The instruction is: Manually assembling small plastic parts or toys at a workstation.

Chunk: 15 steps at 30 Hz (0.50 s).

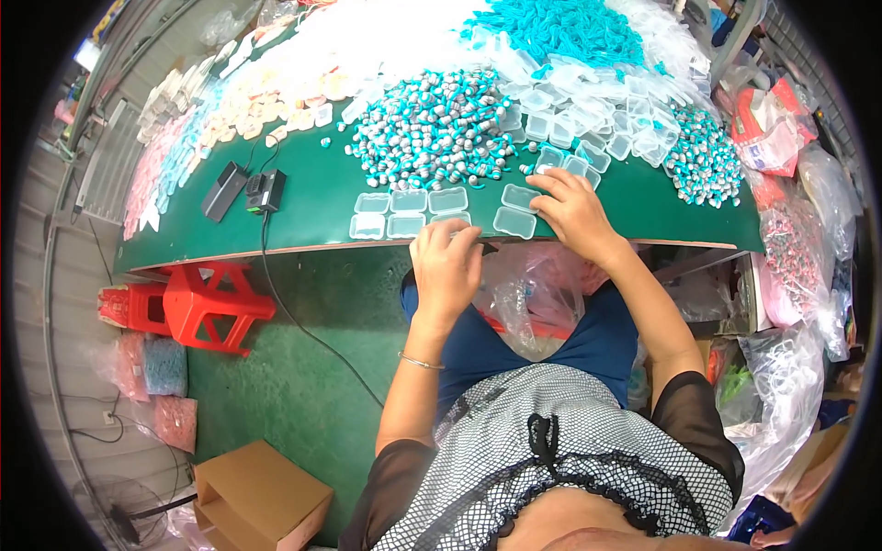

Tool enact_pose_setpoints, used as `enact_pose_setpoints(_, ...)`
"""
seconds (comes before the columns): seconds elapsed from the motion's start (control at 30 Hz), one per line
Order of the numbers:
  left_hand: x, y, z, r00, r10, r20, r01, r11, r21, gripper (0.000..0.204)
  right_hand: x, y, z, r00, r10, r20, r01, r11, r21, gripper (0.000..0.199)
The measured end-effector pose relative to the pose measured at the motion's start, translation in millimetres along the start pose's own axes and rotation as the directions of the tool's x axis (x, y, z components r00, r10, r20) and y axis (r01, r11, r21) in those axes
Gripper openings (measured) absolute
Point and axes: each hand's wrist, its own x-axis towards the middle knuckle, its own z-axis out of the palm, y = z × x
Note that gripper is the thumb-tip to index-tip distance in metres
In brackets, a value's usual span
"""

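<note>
My left hand (446, 268) is at the table's front edge, fingers bent and slightly apart, beside a clear plastic case (450, 220) that it partly covers. Two more opened clear cases (372, 203) lie in line to its left, lid and base spread flat. My right hand (574, 209) reaches over the tabletop with its fingers apart. Its fingertips are at the edge of another opened clear case (514, 222). Beyond them, a few clear cases (576, 165) lie partly hidden by the hand. I see nothing held in either hand.
A heap of small grey-and-teal pieces (427, 133) covers the table's middle, with stacked clear cases (588, 115) and teal pieces (560, 32) beyond. Another heap (704, 156) lies right. Black devices (265, 190) with a cable stand left. Red stools (211, 303) and a cardboard box (262, 496) are below.
</note>
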Motion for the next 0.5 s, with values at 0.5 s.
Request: enact_pose_setpoints(0.5, 8.6, -9.3, 1.8, 0.998, -0.028, 0.054, 0.018, 0.984, 0.178, 0.041, 17.7, -58.3, 22.4, 0.984, 0.171, 0.051, -0.177, 0.975, 0.131, 0.012)
